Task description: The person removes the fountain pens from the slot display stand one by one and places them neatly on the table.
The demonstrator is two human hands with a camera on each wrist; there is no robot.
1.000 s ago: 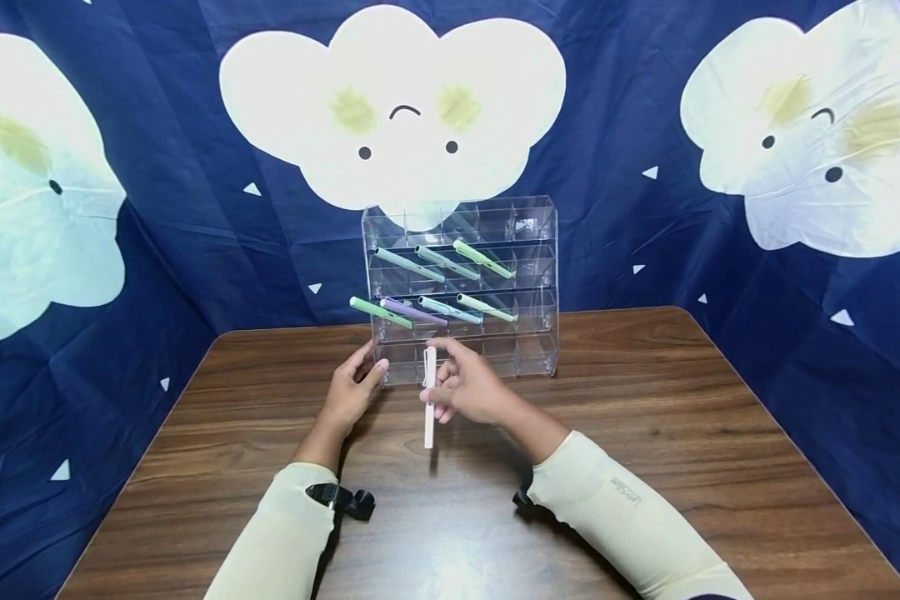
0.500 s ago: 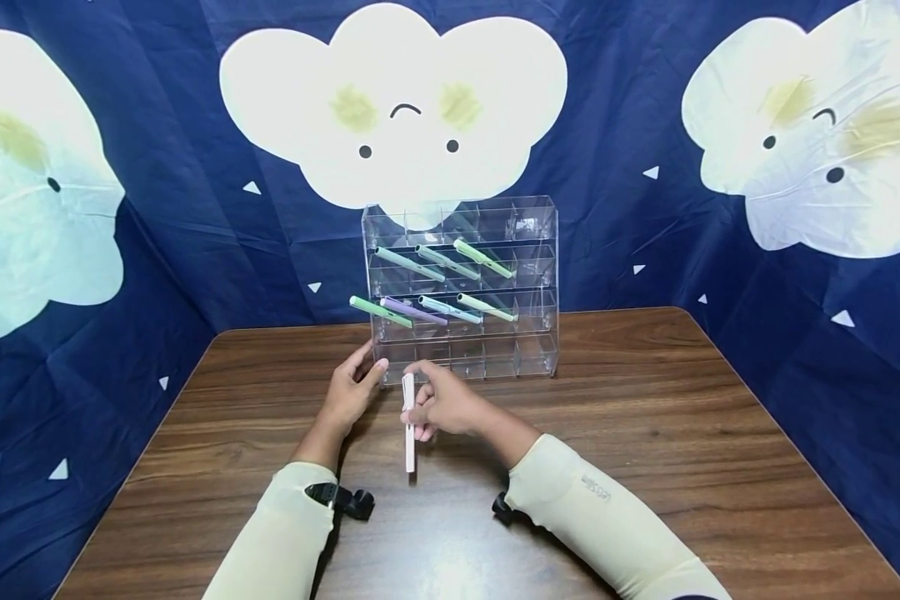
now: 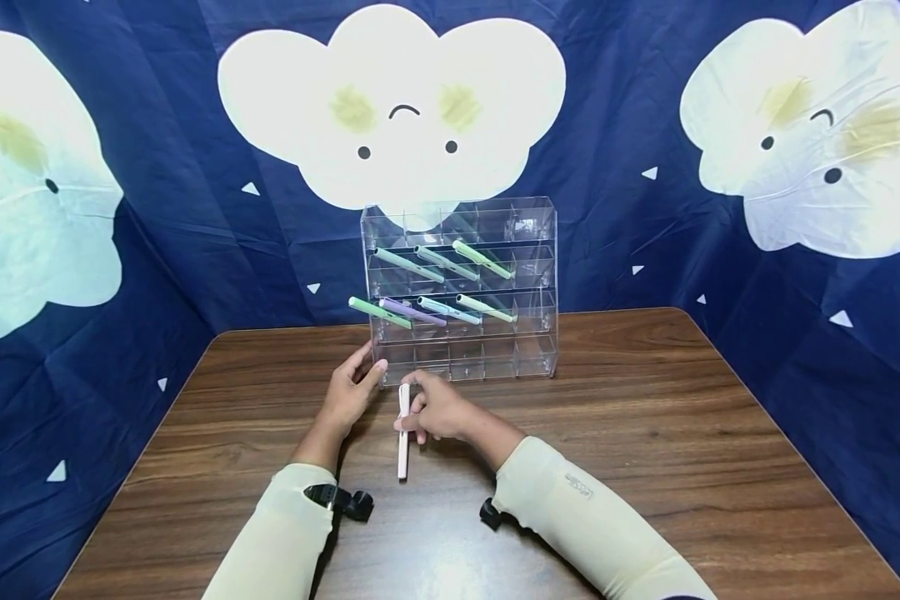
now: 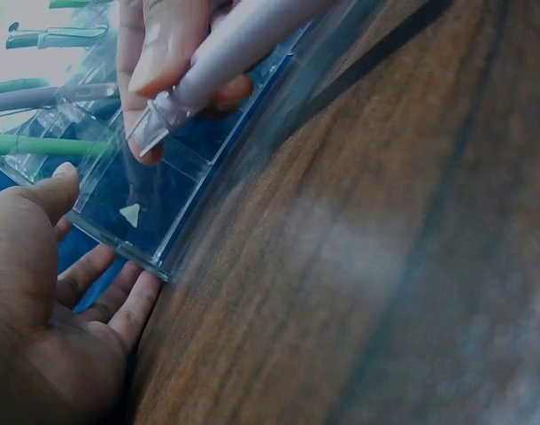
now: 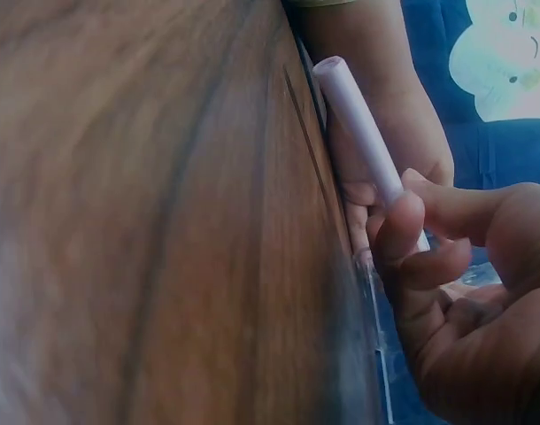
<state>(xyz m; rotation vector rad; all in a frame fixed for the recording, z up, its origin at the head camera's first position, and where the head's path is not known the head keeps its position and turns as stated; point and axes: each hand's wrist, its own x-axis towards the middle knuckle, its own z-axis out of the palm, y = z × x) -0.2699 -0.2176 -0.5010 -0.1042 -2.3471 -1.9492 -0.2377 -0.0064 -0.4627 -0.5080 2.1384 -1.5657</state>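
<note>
My right hand (image 3: 442, 408) pinches a pale pink capped pen (image 3: 402, 450) between thumb and fingers, in front of the clear rack's lowest row. The pen's clip end points toward the rack, its other end toward me. In the left wrist view the pen (image 4: 243, 49) crosses in front of the rack's lower corner. My left hand (image 3: 347, 396) holds the clear plastic pen rack (image 3: 536, 343) at its lower left side, thumb at the front edge, fingers along the side. In the right wrist view, curled fingers (image 5: 438, 266) partly hide the pen.
Several pens lean in the rack's middle two rows: a green pen (image 3: 367, 307), a purple pen (image 3: 412, 311) and others in blue and pale green. The rack stands near the back of a wooden table (image 3: 645, 433). Behind hangs a navy curtain (image 3: 615, 250) with cloud prints.
My right hand has moved left and toward me with the pink pen, away from the rack's front. The left hand and the rack have stayed in place.
</note>
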